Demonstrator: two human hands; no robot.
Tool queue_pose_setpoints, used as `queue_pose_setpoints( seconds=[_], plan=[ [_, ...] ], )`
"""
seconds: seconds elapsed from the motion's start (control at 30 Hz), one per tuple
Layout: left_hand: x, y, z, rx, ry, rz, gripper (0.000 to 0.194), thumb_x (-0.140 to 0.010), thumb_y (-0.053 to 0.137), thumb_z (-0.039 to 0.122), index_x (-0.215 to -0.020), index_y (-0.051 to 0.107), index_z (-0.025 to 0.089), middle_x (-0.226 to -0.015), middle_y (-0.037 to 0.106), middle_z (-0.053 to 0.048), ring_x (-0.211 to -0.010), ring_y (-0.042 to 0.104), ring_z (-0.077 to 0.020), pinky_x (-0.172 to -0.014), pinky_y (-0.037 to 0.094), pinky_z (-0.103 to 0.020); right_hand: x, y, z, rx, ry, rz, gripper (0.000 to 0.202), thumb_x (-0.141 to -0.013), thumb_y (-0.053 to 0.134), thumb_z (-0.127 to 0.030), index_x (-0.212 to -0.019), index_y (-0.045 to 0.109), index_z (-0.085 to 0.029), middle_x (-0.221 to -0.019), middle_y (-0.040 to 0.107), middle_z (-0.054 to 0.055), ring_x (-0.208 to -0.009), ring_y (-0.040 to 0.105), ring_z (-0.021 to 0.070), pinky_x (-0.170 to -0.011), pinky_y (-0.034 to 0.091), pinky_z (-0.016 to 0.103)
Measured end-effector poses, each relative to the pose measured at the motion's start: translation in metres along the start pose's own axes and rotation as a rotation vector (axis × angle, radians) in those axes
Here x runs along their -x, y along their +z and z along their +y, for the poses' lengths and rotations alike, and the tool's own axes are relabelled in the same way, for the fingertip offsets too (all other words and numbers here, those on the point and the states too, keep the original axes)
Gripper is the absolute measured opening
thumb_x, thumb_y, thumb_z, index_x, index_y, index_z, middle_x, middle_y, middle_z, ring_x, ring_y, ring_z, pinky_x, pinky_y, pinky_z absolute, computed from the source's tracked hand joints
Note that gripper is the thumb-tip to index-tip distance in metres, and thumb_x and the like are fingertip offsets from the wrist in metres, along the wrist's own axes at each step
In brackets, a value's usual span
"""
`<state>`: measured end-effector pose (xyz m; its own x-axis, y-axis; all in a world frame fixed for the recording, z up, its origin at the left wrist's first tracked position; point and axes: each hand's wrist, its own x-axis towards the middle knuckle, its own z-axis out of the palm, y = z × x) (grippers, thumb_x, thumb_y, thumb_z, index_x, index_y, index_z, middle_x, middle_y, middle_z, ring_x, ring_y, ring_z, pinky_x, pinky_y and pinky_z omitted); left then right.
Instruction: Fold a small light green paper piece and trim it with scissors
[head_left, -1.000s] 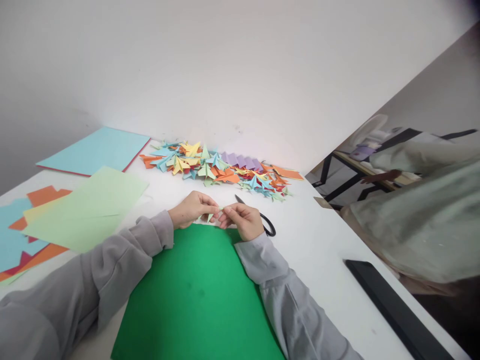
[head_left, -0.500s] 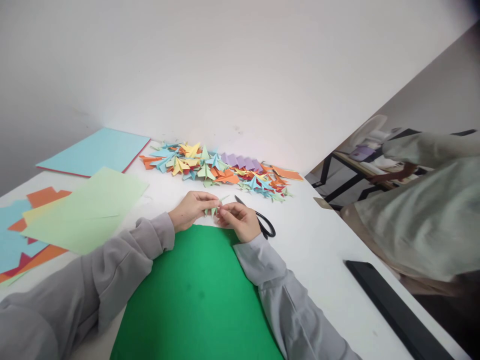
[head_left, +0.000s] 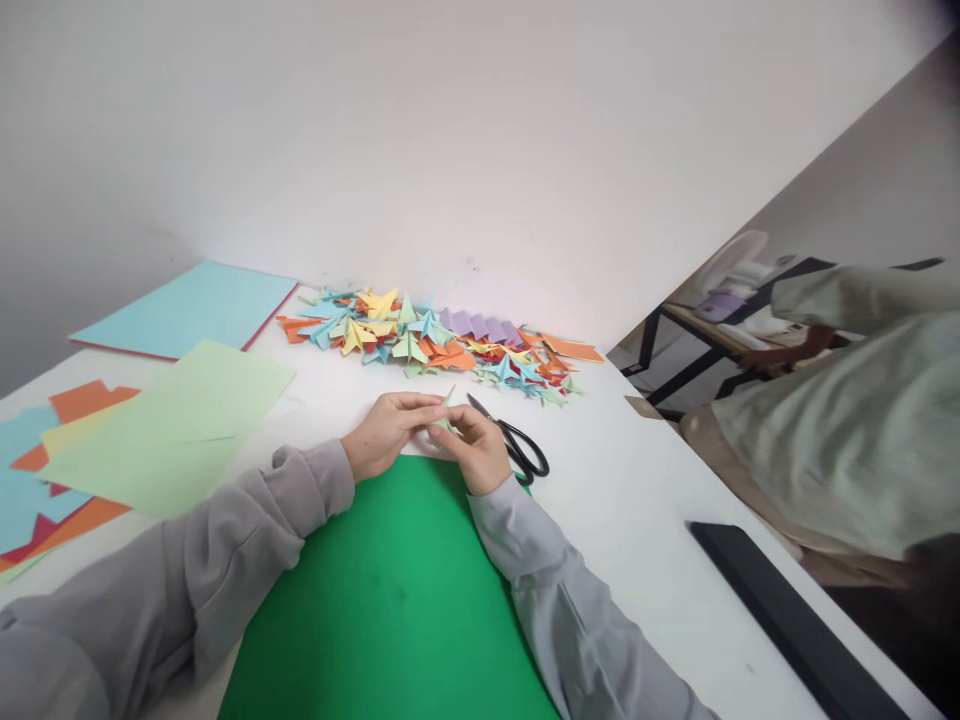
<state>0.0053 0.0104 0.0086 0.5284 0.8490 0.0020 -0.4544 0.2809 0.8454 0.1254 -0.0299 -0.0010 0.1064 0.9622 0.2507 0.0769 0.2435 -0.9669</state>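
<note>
Between my hands is a small light-green folded paper piece [head_left: 448,424], mostly covered by my fingers; a thin point of it sticks up. My left hand [head_left: 390,428] pinches it from the left, thumb and fingers pressed together. From the other side my right hand [head_left: 478,448] grips it with thumb and bent fingers. Black-handled scissors [head_left: 525,452] lie on the table just beyond my right hand. A green sheet [head_left: 397,590] extends beneath my wrists toward me. Behind the hands, a heap of small folded paper planes [head_left: 409,345] lies along the wall.
Light-green paper [head_left: 169,430] and coloured scraps [head_left: 86,400] spread on the left of the white table [head_left: 622,540]. Farther back is a blue sheet stack [head_left: 187,310]. A long black object [head_left: 780,610] lies near the right edge, with a person [head_left: 840,420] beyond it.
My hands have drawn closer around the light-green paper, and the right hand has turned slightly. The paper's point now stands more upright. More of the scissors shows.
</note>
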Motion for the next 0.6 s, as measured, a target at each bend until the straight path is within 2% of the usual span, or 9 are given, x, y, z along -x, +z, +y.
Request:
queue_pose_setpoints(
  seconds=[0.17,0.27,0.33,0.43,0.6],
  plan=[
    [-0.0001,-0.0027,0.0014,-0.014,0.022,-0.019,0.011,-0.059,0.067,0.019,-0.062,0.064,0.01,-0.076,0.059,-0.004,-0.064,0.053,-0.0104,-0.067,0.041,-0.03,-0.0019,-0.0072,0.0037,-0.216,0.126,-0.007,0.017,-0.057,0.068,-0.026,-0.065,0.056,-0.018,-0.058,0.062,-0.002,-0.051,0.057,0.013,-0.055,0.048,0.029],
    [0.0005,-0.0032,0.0013,-0.037,0.04,-0.008,0.012,-0.057,0.068,0.02,-0.059,0.062,0.01,-0.081,0.059,-0.005,-0.065,0.054,-0.0119,-0.064,0.042,-0.03,-0.0008,-0.0067,0.0027,-0.202,0.181,-0.022,0.021,-0.057,0.069,-0.029,-0.071,0.058,-0.017,-0.056,0.062,-0.002,-0.048,0.058,0.013,-0.051,0.048,0.027],
    [0.0008,-0.0029,0.0011,-0.065,0.051,-0.01,0.014,-0.058,0.068,0.022,-0.056,0.061,0.01,-0.076,0.059,-0.004,-0.063,0.054,-0.0116,-0.062,0.042,-0.03,0.0001,-0.0052,0.0009,-0.187,0.202,-0.008,0.023,-0.059,0.069,-0.031,-0.074,0.06,-0.017,-0.054,0.062,-0.001,-0.045,0.056,0.0115,-0.047,0.048,0.025],
    [0.0007,-0.0029,0.0009,-0.115,0.071,-0.021,0.015,-0.061,0.066,0.024,-0.059,0.062,0.01,-0.066,0.058,-0.003,-0.059,0.052,-0.0104,-0.062,0.042,-0.029,-0.0004,-0.0051,0.0001,-0.213,0.209,-0.015,0.019,-0.061,0.068,-0.032,-0.067,0.061,-0.016,-0.053,0.062,-0.001,-0.041,0.053,0.0089,-0.042,0.045,0.021],
    [0.0003,-0.0032,0.0024,-0.167,0.082,0.048,0.015,-0.058,0.068,0.024,-0.06,0.062,0.01,-0.058,0.056,-0.001,-0.056,0.05,-0.009,-0.059,0.04,-0.026,-0.0035,-0.0082,0.0012,-0.225,0.225,0.0,0.016,-0.06,0.068,-0.03,-0.062,0.061,-0.016,-0.052,0.062,0.0,-0.04,0.053,0.0093,-0.04,0.043,0.02]
  ],
)
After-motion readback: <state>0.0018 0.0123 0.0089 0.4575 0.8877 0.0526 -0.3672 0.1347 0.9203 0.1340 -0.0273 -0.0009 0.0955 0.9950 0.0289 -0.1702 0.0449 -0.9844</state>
